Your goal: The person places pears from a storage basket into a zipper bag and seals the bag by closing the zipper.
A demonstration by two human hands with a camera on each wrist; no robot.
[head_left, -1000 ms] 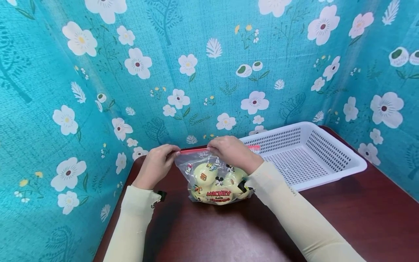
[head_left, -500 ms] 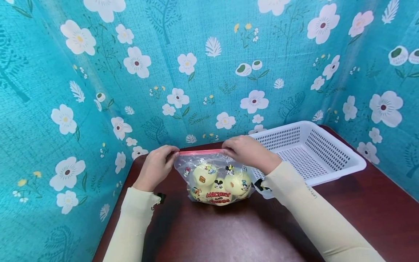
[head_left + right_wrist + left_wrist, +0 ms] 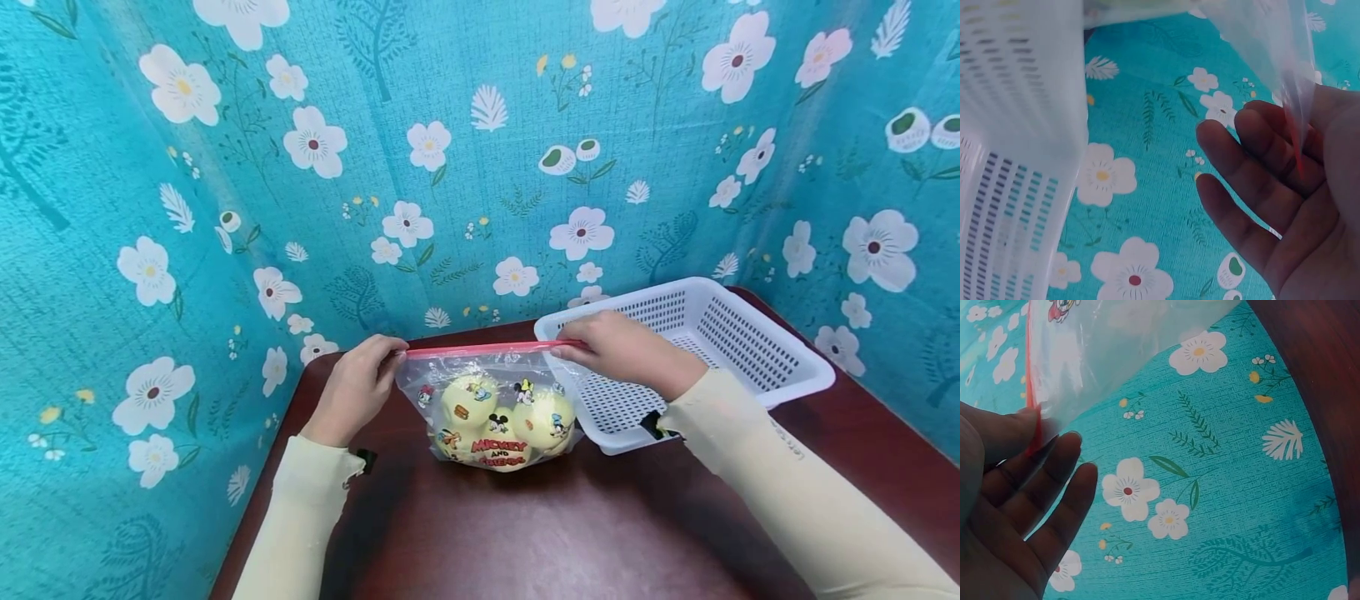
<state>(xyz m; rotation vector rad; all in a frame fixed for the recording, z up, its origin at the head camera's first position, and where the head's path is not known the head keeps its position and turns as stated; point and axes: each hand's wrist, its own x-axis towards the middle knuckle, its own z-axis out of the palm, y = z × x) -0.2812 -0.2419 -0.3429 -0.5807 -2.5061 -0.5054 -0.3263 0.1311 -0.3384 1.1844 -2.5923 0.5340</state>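
Note:
A clear zip bag (image 3: pixel 442 371) printed with cartoon figures stands on the table in the head view. Several pale yellow-green round objects (image 3: pixel 471 400) fill its lower part; their kind is not plain through the print. Across its top runs a red zip strip (image 3: pixel 480 348). My left hand (image 3: pixel 356 387) pinches the strip's left end between thumb and index finger; the left wrist view shows its other fingers (image 3: pixel 1069 506) loosely bent. At the right end my right hand (image 3: pixel 630 354) pinches the strip, and the right wrist view shows the bag's corner (image 3: pixel 1297 100) between thumb and fingers.
A white perforated plastic basket (image 3: pixel 795 387) sits at the table's back right, partly behind my right hand. The dark red-brown table (image 3: pixel 525 533) extends toward me. A teal flowered cloth (image 3: pixel 480 183) hangs behind and at both sides.
My right hand has slid rightward along the red strip from near the middle to its right end. My left hand has kept its pinch at the left end.

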